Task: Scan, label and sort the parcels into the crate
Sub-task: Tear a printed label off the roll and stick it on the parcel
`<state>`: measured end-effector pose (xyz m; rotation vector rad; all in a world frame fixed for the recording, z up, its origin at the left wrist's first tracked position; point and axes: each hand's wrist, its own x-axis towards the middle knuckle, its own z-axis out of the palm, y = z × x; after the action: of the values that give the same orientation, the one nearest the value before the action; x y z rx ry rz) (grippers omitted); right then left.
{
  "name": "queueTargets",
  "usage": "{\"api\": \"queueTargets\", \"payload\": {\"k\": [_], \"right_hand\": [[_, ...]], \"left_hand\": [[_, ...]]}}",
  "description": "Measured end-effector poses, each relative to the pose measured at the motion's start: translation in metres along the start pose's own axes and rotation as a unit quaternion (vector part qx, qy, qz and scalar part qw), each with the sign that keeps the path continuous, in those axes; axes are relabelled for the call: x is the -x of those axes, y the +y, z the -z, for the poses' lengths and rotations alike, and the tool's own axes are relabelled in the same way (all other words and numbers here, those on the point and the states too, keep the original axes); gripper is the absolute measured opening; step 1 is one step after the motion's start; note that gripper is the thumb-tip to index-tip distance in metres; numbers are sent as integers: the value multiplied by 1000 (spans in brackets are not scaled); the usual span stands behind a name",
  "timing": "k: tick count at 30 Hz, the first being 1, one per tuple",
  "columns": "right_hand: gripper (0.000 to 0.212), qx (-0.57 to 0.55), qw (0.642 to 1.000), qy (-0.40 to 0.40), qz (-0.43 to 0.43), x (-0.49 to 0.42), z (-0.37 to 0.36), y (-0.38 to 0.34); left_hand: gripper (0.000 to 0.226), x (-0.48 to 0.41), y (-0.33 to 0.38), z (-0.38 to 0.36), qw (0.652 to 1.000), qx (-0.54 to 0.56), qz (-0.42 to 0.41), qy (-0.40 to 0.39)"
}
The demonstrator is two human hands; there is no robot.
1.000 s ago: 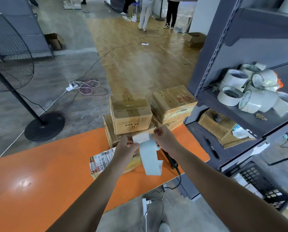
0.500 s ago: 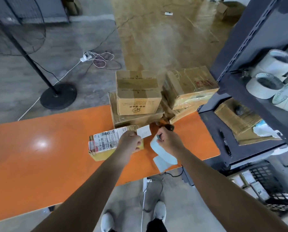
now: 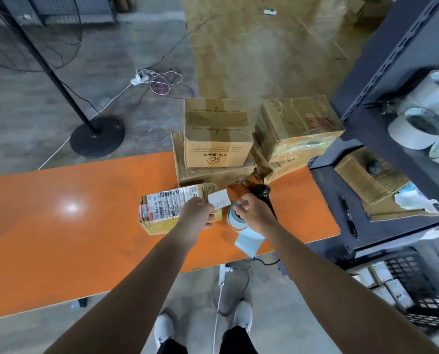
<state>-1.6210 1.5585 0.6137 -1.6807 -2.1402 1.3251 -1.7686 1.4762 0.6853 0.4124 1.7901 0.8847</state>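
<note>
Nearest, at the bottom edge: two grey shoes (image 3: 165, 328) on the concrete floor. To the right, low by the foot of the shelf rack (image 3: 366, 129): a black crate (image 3: 428, 312) with white-labelled packets inside.

Over the near edge of the orange surface (image 3: 60, 226): two bare forearms stretched forward.

Left grip (image 3: 196, 213): clenched on a small white label (image 3: 218, 199), pinching its lower left corner and holding it above the right end of a parcel (image 3: 172, 213). Hard to tell whether label and parcel touch. Parcel flat on the surface, bound in yellow tape, barcoded shipping sheet on top.

Right grip (image 3: 251, 213): grasping a roll (image 3: 235, 222) of pale blue backing paper just right of the parcel, a loose strip trailing down over the surface edge. Just behind that grip: a black scanner (image 3: 261, 192), mostly hidden.

Further back: brown cardboard in two stacks at the far edge. Left box (image 3: 217, 139) on top of a wider one. Right box (image 3: 297, 126) up against the rack.

On the rack: white tape rolls (image 3: 417, 131) and a black pen (image 3: 348, 215).

Farthest, on the floor: a fan stand base (image 3: 97, 136) and a tangle of cables (image 3: 162, 80).
</note>
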Motion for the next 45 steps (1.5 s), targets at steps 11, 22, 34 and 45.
{"api": "queueTargets", "payload": {"k": [11, 22, 34, 45], "right_hand": [[22, -137, 990, -6, 41, 15, 3, -52], [15, -105, 993, -2, 53, 14, -16, -64], [18, 27, 997, -1, 74, 2, -30, -74], [23, 73, 993, 34, 85, -12, -47, -99]], "left_hand": [[17, 5, 0, 26, 999, 34, 20, 2], [20, 8, -14, 47, 998, 58, 20, -10], [20, -4, -30, 64, 995, 9, -43, 85], [32, -35, -15, 88, 983, -91, -116, 109]]}}
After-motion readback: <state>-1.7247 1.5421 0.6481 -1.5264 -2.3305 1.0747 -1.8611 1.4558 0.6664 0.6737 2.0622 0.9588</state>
